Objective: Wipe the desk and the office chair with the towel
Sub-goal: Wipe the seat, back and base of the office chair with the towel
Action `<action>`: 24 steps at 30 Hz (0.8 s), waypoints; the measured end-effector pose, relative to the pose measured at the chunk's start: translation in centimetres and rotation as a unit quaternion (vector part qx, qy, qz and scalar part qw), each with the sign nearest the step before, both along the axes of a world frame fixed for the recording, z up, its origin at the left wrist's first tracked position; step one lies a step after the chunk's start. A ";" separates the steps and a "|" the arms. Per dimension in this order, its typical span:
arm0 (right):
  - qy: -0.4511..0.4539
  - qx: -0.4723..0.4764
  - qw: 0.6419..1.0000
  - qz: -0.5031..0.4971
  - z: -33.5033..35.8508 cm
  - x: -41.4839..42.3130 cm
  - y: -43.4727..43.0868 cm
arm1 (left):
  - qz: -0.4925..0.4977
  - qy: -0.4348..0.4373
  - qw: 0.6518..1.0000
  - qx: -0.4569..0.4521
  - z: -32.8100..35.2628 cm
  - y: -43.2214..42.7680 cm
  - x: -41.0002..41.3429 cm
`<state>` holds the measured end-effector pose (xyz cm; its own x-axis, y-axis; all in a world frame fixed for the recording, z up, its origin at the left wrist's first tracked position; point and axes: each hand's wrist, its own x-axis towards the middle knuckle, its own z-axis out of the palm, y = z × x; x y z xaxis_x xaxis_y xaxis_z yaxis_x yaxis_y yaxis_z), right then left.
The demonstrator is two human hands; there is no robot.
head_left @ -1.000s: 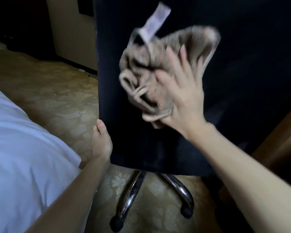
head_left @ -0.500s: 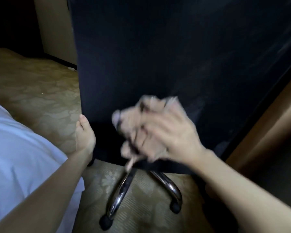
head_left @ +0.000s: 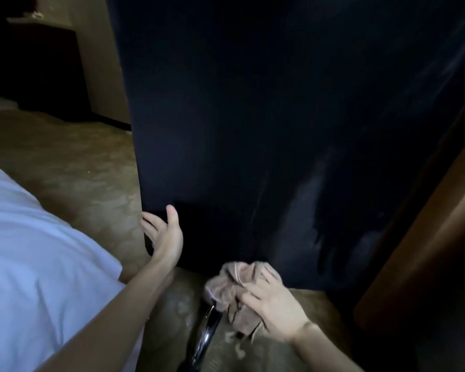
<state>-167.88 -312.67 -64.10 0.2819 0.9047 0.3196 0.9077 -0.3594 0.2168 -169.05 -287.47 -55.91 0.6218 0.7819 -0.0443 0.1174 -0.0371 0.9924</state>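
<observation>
The dark back of the office chair (head_left: 253,116) fills most of the head view, with faint wipe streaks on its lower right. My right hand (head_left: 275,310) grips the bunched beige towel (head_left: 232,289) at the backrest's bottom edge. My left hand (head_left: 164,236) is at the backrest's lower left corner, thumb up on the back face and fingers spread by the side edge. A chrome chair leg (head_left: 206,336) shows below the towel.
A white bed cover (head_left: 32,259) lies at the left. Patterned beige carpet (head_left: 73,170) runs beside the chair. A brown wooden desk edge (head_left: 424,251) rises at the right, close to the chair. Dark furniture (head_left: 38,71) stands at the back left.
My right hand has swept the towel down the backrest from its upper part to the bottom edge. My left hand has loosened at the lower left corner, fingers now spread.
</observation>
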 end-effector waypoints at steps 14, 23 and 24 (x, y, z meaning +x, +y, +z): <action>-0.288 0.316 0.901 -0.072 28.0 3.4 4.5 | -0.038 0.012 0.999 -0.036 1.6 -0.7 0.9; -0.027 -0.092 0.993 -0.062 4.2 -1.5 3.4 | -0.080 -0.040 0.991 -0.104 0.1 2.2 0.2; -0.020 -0.121 0.990 -0.063 5.0 -1.9 3.6 | -0.082 -0.037 0.989 -0.115 0.5 2.4 0.1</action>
